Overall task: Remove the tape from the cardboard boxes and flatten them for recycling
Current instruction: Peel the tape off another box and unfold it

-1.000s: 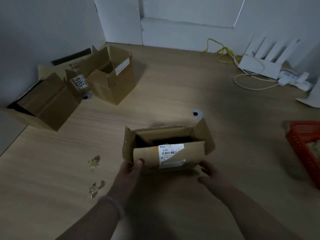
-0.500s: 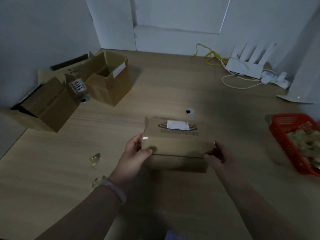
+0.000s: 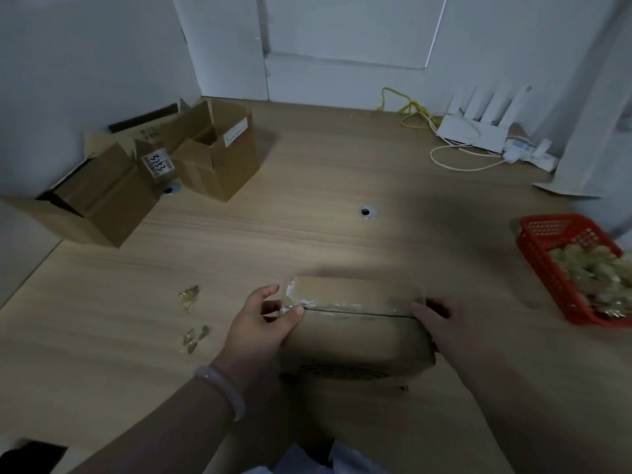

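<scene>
Box (image 3: 355, 340) flipped, tape (image 3: 342, 305) now on top; I see left hand (image 3: 263, 325) and right hand (image 3: 441, 323) gripping box ends.

Wooden table (image 3: 342, 172) here: open boxes (image 3: 219, 165) far left, tape scraps (image 3: 189, 295) nearer, red basket (image 3: 537, 254) right, router (image 3: 468, 131) at the back.

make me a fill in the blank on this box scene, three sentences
1. The left hand and right hand hold a small brown cardboard box sealed with clear ____.
2. The red plastic mesh basket sits on the person's ____ side.
3. The thin cable beside the white router is coloured ____.
Missing words: tape; right; yellow.
</scene>
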A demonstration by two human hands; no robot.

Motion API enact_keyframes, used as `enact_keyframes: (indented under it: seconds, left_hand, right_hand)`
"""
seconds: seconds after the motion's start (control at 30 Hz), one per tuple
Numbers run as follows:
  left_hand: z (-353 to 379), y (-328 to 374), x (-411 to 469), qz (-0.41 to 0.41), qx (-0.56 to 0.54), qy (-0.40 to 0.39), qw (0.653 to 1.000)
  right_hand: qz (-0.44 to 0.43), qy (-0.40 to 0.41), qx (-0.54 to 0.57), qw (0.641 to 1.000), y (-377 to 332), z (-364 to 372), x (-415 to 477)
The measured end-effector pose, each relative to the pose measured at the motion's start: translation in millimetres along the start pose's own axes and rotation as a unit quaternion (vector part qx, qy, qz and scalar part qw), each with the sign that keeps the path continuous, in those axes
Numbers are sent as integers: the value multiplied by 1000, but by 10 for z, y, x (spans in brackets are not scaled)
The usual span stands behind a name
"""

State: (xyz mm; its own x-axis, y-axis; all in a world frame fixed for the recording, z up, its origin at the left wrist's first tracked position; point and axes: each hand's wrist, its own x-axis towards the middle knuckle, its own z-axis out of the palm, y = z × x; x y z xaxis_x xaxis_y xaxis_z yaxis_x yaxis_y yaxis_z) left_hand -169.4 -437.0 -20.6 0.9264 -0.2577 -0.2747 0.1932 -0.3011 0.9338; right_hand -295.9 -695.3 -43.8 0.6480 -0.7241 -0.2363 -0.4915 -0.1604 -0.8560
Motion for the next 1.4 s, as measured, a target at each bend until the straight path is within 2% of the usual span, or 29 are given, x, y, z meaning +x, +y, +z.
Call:
enact_keyframes:
  seconds: [0.17, 0.4, 0.53, 0.6, 0.7, 0.77, 0.83, 0.93, 1.0, 1.07, 1.13, 1.23, 1.33, 1.4]
  left_hand:
    - [28, -102, 64, 0, -10, -4, 1000]
    - [70, -283, 147, -1, 8, -8, 1000]
    - [35, -406, 113, -3, 46, 6, 999]
    - [30, -421, 139, 7, 71, -5, 997]
    - [23, -389, 219, 15, 105, -25, 994]
    - [10, -369, 250, 0, 118, -27, 993]
    - [4, -376, 250, -12, 116, -19, 993]
    - [8, -359, 222, -18, 114, -6, 993]
    - [11, -339, 220, -40, 109, -2, 993]
    - [-14, -316, 211, -69, 117, 1, 991]
    - [-68, -311, 169, -85, 124, -2, 989]
    - [-186, -398, 49, -107, 99, -18, 989]
    - [-300, -454, -75, -153, -20, -43, 987]
    - [-350, -458, -114, -161, -47, -58, 984]
  right_hand:
    - [-34, 6, -29, 999, -6, 0, -56]
    - [-86, -19, -127, 988, -229, 84, -143]
    - [-6, -80, -134, 988, -95, 163, -200]
    - [24, -61, -118, 991, -77, 184, -212]
    - [-7, -25, -148, 989, -102, 231, -210]
    - [-73, 3, -232, 970, -163, 266, -262]
    - [-181, 10, -307, 934, -258, 323, -288]
    - [-314, -108, -357, 873, -435, 554, -301]
    - [-344, -166, -397, 835, -457, 753, -322]
    - [-351, -163, -457, 801, -398, 892, -351]
    - [-363, -139, -477, 788, -355, 925, -363]
    - [-372, -125, -466, 793, -331, 918, -355]
    - [-369, -129, -467, 793, -342, 935, -345]
    - [-368, -129, -468, 793, -338, 938, -350]
